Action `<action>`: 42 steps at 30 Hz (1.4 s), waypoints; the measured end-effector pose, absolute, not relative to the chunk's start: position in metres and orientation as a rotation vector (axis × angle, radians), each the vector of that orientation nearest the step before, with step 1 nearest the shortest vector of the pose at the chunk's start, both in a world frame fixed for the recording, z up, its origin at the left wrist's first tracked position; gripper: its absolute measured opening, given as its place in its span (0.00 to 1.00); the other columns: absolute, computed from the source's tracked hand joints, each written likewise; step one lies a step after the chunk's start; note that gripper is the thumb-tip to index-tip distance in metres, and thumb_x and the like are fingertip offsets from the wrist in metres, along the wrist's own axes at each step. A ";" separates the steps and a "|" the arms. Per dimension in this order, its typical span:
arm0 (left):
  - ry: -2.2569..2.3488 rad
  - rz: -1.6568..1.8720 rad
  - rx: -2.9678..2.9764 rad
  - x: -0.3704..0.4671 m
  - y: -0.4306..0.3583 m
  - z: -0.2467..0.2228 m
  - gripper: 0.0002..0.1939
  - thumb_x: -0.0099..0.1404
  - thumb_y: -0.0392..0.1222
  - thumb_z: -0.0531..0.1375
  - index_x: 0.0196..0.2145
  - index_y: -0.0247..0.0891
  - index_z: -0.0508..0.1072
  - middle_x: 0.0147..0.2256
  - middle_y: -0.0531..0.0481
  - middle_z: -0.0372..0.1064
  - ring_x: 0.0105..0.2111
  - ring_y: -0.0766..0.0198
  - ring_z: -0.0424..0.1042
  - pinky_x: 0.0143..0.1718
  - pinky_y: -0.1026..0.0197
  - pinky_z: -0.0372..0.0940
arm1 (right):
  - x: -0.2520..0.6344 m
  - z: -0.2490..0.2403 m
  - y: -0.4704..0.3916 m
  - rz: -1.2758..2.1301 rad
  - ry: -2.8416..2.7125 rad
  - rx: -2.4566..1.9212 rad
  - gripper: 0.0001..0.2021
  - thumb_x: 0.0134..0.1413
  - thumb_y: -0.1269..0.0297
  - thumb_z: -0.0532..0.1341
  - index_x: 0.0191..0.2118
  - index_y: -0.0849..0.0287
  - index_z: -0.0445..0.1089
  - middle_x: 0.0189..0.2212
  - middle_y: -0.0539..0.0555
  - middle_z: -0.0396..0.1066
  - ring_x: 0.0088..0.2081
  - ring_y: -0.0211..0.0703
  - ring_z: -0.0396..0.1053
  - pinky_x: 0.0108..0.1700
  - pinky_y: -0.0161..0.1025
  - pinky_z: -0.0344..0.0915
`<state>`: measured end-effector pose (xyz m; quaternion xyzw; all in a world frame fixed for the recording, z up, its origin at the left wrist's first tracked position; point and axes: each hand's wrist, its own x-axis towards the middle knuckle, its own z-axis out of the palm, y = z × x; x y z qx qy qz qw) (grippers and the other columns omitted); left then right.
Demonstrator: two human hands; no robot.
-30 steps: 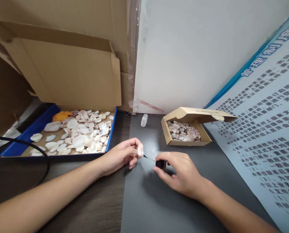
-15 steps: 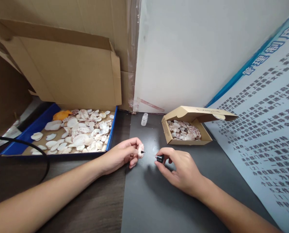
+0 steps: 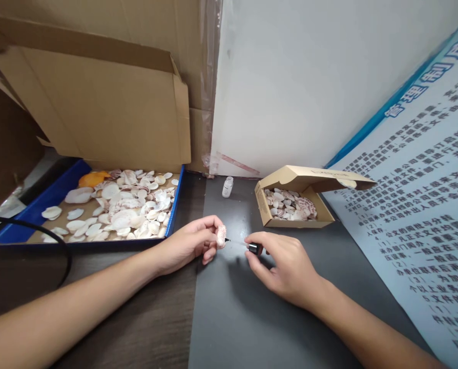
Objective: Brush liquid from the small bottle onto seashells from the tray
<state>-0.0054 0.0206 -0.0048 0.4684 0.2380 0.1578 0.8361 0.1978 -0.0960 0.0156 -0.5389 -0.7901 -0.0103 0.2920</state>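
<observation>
Between its thumb and fingers my left hand [image 3: 198, 241] pinches a small pinkish-white shell piece [image 3: 221, 237] over the dark grey mat. My right hand [image 3: 280, 256] grips a black-capped brush [image 3: 254, 248] whose thin clear stem points left. The dark tip of that brush is at the right side of the shell piece; whether it touches cannot be made out. Beyond the hands, a small clear glass bottle [image 3: 227, 187] stands upright without a cap on the mat.
At the left is a blue-sided box [image 3: 174, 205] of loose shells with a raised cardboard lid. A smaller cardboard box [image 3: 296, 224] of shells stands at the right, beside a printed poster [image 3: 417, 179]. A black cable [image 3: 65, 251] curves at far left.
The brush tip and shell piece have shifted slightly relative to each other, and the shell piece is turned a little. The view has moved slightly.
</observation>
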 end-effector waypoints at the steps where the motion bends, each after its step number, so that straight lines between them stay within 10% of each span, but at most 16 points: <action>1: 0.501 0.336 0.994 -0.005 0.021 -0.005 0.04 0.59 0.31 0.59 0.33 0.36 0.66 0.29 0.55 0.65 0.19 0.75 0.61 0.21 0.68 0.57 | 0.198 0.016 -0.096 -0.024 -2.103 -1.479 0.05 0.64 0.65 0.57 0.41 0.58 0.69 0.28 0.51 0.77 0.26 0.41 0.74 0.31 0.37 0.66; 42: 0.494 0.348 1.008 -0.005 0.020 -0.003 0.05 0.62 0.36 0.61 0.35 0.35 0.69 0.31 0.54 0.65 0.19 0.76 0.61 0.21 0.69 0.60 | 0.201 0.015 -0.095 0.259 -1.956 -1.452 0.05 0.63 0.63 0.56 0.43 0.55 0.61 0.28 0.49 0.74 0.25 0.37 0.72 0.29 0.33 0.66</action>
